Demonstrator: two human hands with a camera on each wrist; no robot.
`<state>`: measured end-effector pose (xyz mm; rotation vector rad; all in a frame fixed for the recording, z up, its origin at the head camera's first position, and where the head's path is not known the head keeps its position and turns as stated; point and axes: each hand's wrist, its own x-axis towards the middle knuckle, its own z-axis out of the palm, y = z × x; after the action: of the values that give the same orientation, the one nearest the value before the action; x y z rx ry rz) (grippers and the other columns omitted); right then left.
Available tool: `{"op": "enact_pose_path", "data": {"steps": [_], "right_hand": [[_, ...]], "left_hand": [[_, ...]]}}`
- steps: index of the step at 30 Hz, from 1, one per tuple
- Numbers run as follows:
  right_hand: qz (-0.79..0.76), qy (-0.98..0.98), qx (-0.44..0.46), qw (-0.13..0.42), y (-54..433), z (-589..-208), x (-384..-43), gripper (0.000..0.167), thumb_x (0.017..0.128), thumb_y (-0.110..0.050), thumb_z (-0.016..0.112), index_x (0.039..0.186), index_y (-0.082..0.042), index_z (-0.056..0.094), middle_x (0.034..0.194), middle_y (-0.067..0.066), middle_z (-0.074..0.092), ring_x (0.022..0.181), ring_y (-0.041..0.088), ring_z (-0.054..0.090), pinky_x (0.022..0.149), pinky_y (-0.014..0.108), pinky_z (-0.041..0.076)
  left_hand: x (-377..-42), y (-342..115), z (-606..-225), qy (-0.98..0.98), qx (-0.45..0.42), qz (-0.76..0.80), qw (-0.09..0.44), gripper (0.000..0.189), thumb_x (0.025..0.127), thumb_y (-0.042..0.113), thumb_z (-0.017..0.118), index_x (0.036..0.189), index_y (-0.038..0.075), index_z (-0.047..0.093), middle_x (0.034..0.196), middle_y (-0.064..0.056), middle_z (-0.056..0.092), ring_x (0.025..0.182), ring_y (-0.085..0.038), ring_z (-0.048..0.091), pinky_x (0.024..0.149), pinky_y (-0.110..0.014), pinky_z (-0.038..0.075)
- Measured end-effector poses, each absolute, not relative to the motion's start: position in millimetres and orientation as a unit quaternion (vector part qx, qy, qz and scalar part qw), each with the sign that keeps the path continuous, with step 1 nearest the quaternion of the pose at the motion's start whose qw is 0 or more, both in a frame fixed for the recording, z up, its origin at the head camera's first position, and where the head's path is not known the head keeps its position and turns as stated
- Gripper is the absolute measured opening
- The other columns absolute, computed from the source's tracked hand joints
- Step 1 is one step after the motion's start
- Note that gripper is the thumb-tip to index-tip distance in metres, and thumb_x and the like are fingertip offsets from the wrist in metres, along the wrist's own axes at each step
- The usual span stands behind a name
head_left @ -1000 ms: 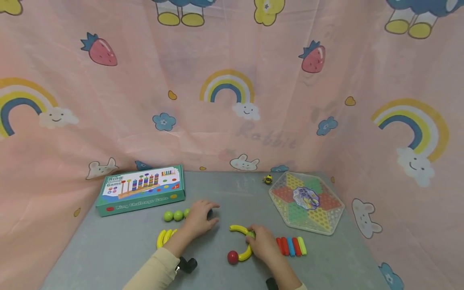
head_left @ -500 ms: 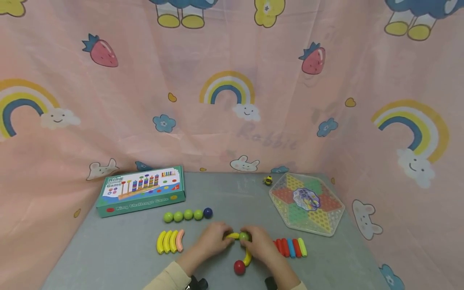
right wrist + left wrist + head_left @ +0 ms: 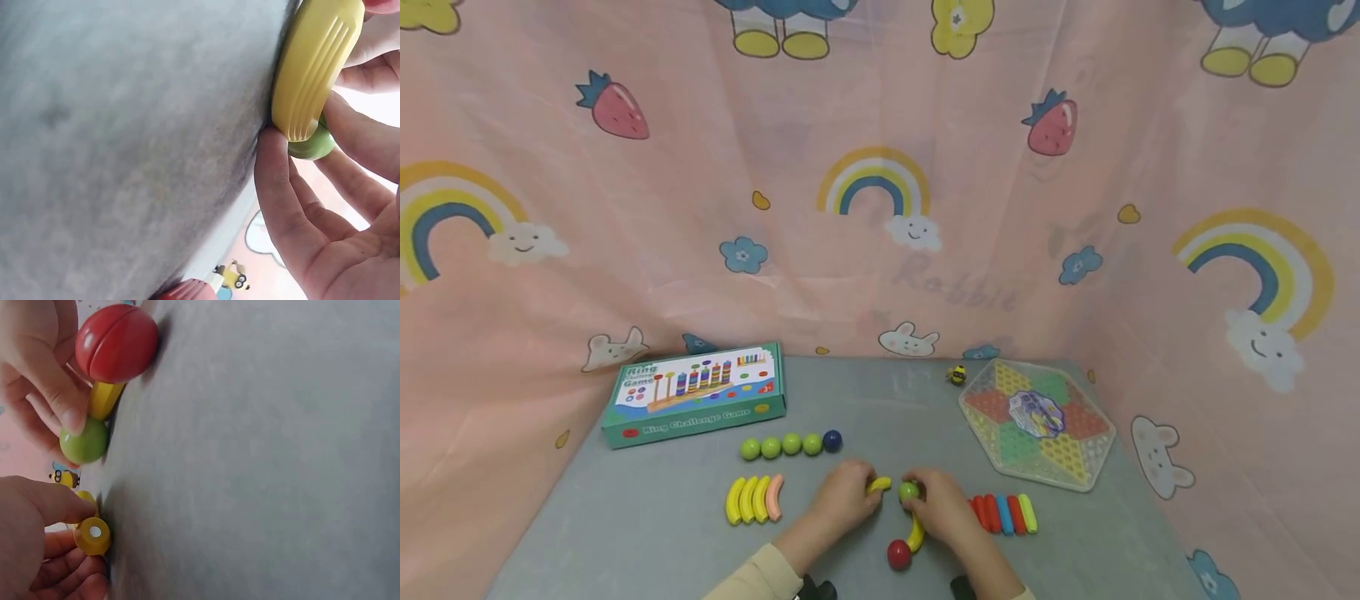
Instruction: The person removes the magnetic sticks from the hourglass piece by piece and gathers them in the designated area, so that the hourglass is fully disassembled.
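Near the table's front middle, my left hand (image 3: 841, 497) pinches a curved yellow rod (image 3: 880, 484) between thumb and fingers; its round end with a pale dot faces the left wrist view. Just to the right, my right hand (image 3: 947, 504) grips a green ball (image 3: 908, 490) with its fingertips. From that ball a second curved yellow rod (image 3: 315, 69) runs toward the front edge and meets a larger red ball (image 3: 117, 344) lying on the table. A small gap separates the left hand's rod from the green ball.
Left of the hands lie a row of green balls (image 3: 792, 444) ending in a dark blue one (image 3: 832, 441), and several curved rods (image 3: 752, 500). Straight coloured rods (image 3: 1004, 514) lie right. Behind stand a game box (image 3: 694, 396), a hexagonal board (image 3: 1037, 425) and a small bee-like figure (image 3: 957, 375).
My left hand has come from the ball row to the far yellow rod, gripped it and drawn it off the green ball. The red ball has shifted slightly right and nearer.
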<state>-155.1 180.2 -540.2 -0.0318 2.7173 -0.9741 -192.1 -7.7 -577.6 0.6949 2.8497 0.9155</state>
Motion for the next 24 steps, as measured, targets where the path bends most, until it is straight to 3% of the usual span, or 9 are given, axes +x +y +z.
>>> {"op": "enact_pose_path", "data": {"steps": [4,7,9,11,15,19,24], "right_hand": [[-0.340,0.931,-0.010,0.129,182,-543,-154,0.028,0.088,-0.011,0.077,0.115,-0.006,0.071,0.096,0.004,0.065,0.082,0.018,0.055,0.073,0.038,0.050],[-0.334,0.934,-0.012,0.123,183,-545,-154,0.029,0.088,-0.012,0.077,0.116,-0.007,0.071,0.098,0.004,0.067,0.083,0.017,0.056,0.074,0.039,0.052],[-0.330,0.936,-0.008,0.122,184,-546,-155,0.031,0.088,-0.013,0.077,0.117,-0.007,0.070,0.100,0.004,0.068,0.084,0.016,0.057,0.077,0.041,0.053],[-0.331,0.936,-0.001,0.124,184,-546,-155,0.033,0.088,-0.014,0.078,0.119,-0.007,0.070,0.104,0.006,0.069,0.087,0.017,0.058,0.081,0.044,0.054],[-0.332,0.935,0.029,0.123,185,-544,-152,0.044,0.087,-0.017,0.079,0.128,-0.005,0.065,0.113,0.012,0.069,0.099,0.025,0.063,0.089,0.050,0.053],[-0.324,0.936,0.064,0.119,186,-540,-146,0.056,0.085,-0.023,0.081,0.133,-0.003,0.061,0.120,0.016,0.068,0.112,0.033,0.063,0.095,0.056,0.051],[-0.297,0.941,0.086,0.137,186,-535,-139,0.045,0.082,-0.025,0.083,0.114,0.001,0.065,0.103,0.012,0.068,0.093,0.028,0.063,0.083,0.048,0.055]], "left_hand": [[-194,-14,-578,0.928,0.227,0.293,0.041,0.030,0.084,0.026,0.080,0.107,0.008,0.072,0.089,0.002,0.064,0.071,-0.008,0.055,0.062,-0.025,0.048],[-197,-20,-574,0.919,0.279,0.269,0.073,0.054,0.083,0.034,0.081,0.130,0.013,0.065,0.118,-0.001,0.064,0.096,-0.014,0.063,0.080,-0.034,0.055],[-199,-23,-571,0.908,0.322,0.246,0.107,0.068,0.082,0.035,0.082,0.142,0.019,0.057,0.137,-0.002,0.056,0.116,-0.019,0.060,0.095,-0.041,0.053],[-201,-25,-568,0.897,0.352,0.226,0.145,0.073,0.081,0.032,0.083,0.147,0.023,0.053,0.146,0.000,0.051,0.128,-0.021,0.055,0.104,-0.044,0.049],[-201,-30,-565,0.884,0.373,0.213,0.185,0.070,0.082,0.024,0.083,0.146,0.024,0.055,0.145,0.002,0.052,0.131,-0.018,0.052,0.108,-0.041,0.046],[-200,-36,-563,0.886,0.357,0.234,0.180,0.070,0.081,0.026,0.085,0.144,0.018,0.056,0.143,0.000,0.054,0.131,-0.020,0.053,0.109,-0.040,0.045],[-199,-49,-560,0.896,0.339,0.260,0.125,0.076,0.076,0.039,0.087,0.141,0.013,0.058,0.139,-0.001,0.058,0.127,-0.022,0.053,0.107,-0.043,0.046]]}}
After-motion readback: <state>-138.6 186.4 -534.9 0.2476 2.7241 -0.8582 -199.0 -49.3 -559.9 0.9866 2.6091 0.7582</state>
